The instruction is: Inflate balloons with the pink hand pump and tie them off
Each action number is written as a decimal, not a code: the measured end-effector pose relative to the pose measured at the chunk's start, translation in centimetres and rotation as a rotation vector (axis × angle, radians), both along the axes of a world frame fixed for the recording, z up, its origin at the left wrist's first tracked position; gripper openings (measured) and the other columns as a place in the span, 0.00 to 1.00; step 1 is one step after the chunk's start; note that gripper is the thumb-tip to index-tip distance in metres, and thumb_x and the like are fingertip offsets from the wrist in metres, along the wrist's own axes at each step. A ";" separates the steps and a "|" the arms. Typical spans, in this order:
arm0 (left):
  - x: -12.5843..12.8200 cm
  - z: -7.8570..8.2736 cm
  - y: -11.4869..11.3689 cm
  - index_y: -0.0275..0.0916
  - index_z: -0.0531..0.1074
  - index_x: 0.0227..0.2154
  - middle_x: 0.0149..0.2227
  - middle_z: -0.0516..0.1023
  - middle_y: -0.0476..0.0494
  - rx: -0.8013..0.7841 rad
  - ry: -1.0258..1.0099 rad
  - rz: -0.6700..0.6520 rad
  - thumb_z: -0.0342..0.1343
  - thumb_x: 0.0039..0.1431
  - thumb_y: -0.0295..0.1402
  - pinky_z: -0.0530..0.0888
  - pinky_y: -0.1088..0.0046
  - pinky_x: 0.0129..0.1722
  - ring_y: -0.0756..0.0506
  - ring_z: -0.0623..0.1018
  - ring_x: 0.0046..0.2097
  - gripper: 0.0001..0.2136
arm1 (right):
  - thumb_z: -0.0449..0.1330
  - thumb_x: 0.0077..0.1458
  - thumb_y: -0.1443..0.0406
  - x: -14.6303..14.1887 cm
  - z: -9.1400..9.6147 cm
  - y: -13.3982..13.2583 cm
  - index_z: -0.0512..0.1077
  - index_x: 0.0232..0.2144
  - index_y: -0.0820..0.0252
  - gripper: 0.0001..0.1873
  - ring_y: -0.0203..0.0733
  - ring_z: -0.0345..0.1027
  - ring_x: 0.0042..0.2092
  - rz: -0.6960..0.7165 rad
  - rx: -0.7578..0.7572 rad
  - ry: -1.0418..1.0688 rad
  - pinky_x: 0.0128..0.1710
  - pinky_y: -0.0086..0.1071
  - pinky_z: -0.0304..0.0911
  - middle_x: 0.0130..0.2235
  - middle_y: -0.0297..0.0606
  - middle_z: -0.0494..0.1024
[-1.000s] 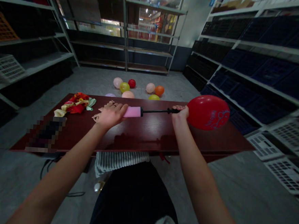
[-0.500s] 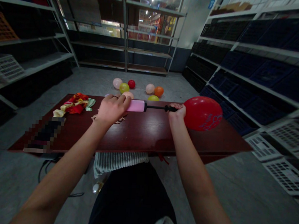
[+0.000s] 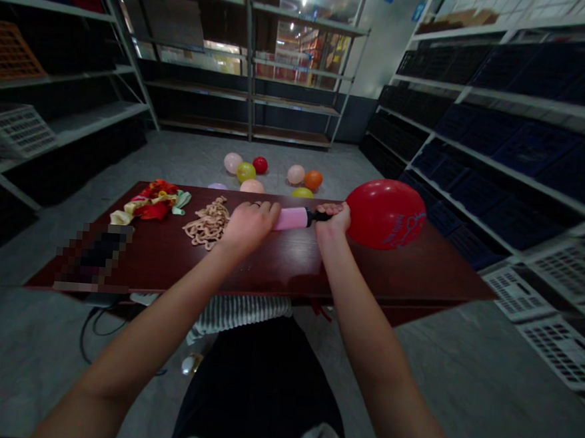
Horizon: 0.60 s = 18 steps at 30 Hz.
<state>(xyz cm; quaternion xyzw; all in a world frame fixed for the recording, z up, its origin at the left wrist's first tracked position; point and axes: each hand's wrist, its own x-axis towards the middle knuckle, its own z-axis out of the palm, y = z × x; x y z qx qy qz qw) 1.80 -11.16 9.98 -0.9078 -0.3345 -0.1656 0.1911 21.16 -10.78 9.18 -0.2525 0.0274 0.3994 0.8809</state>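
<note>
My left hand (image 3: 252,225) is wrapped around the pink barrel of a balloon pump (image 3: 292,219), held above the table. My right hand (image 3: 333,220) is closed around the pump's black end, close to the barrel. An inflated red balloon (image 3: 385,214) with blue print sits right against my right hand; its neck is hidden by the fingers. A tangle of beige long balloons (image 3: 208,224) lies on the tabletop beside my left hand. Farther left rests a pile of uninflated red, orange and yellow balloons (image 3: 156,203), with pale green ones (image 3: 181,202) at its side.
The dark red-brown table (image 3: 289,265) spans the space before me, with a pixelated dark object (image 3: 97,255) at its left. Several inflated balloons (image 3: 246,172) lie on the floor beyond. Shelves stand around, and white crates (image 3: 518,293) are at the right.
The pump has been pushed together: its black rod, showing before, is now almost wholly inside the barrel. My left hand moved right, uncovering the beige balloons; my right hand and the red balloon shifted slightly left.
</note>
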 end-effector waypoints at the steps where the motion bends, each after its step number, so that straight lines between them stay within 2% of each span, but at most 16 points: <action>1: -0.2 -0.4 0.1 0.33 0.72 0.43 0.38 0.78 0.34 -0.018 -0.010 0.003 0.61 0.61 0.37 0.71 0.60 0.37 0.34 0.80 0.40 0.13 | 0.44 0.65 0.71 0.1 -0.1 0.1 0.46 0.22 0.54 0.19 0.26 0.45 0.15 -0.006 -0.008 -0.010 0.16 0.22 0.50 0.15 0.18 0.48; 8: -1.8 -2.2 0.7 0.34 0.73 0.44 0.39 0.79 0.32 -0.061 -0.018 0.064 0.58 0.64 0.41 0.72 0.60 0.38 0.34 0.81 0.40 0.14 | 0.45 0.62 0.73 2.7 -1.0 0.2 0.46 0.21 0.54 0.18 0.27 0.44 0.15 -0.035 -0.051 -0.060 0.15 0.22 0.50 0.15 0.19 0.48; 14: -4.6 -3.2 1.7 0.33 0.74 0.51 0.43 0.80 0.30 -0.034 -0.001 0.033 0.57 0.65 0.40 0.74 0.58 0.40 0.33 0.80 0.43 0.17 | 0.42 0.61 0.73 6.2 -1.6 -0.6 0.43 0.22 0.54 0.18 0.26 0.43 0.15 -0.064 -0.094 -0.044 0.15 0.21 0.48 0.15 0.19 0.48; 18: -5.4 -3.5 2.4 0.34 0.73 0.53 0.43 0.80 0.31 0.013 -0.001 0.011 0.57 0.64 0.40 0.73 0.59 0.41 0.34 0.80 0.42 0.19 | 0.42 0.62 0.72 7.1 -2.1 -0.9 0.42 0.22 0.54 0.18 0.26 0.43 0.14 -0.071 -0.087 -0.017 0.15 0.21 0.48 0.15 0.18 0.48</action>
